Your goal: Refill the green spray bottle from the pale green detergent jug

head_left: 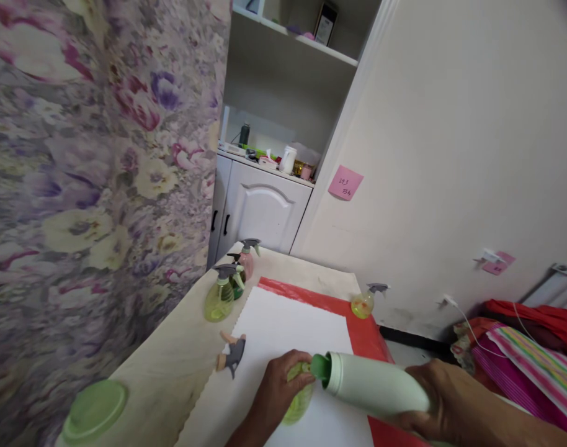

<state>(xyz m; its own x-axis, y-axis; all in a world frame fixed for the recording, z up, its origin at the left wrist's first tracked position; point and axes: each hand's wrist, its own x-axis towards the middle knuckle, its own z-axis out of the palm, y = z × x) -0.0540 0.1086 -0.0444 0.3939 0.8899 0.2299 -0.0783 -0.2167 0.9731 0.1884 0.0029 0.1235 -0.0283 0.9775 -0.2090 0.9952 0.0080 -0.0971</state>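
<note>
Both hands gripping: pale bottle, seemingly small sprayer, over white-sheeted table.

The left hand covers most of the small yellow-green bottle. The frame's bottom edge cuts off the pale green bottle's base. Writing on the pink note is too small to read.

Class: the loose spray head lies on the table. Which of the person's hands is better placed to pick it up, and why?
Left. The left hand, gripping the small green bottle, is nearer the spray head. The right hand tilts the big pale bottle, farther away.
</note>
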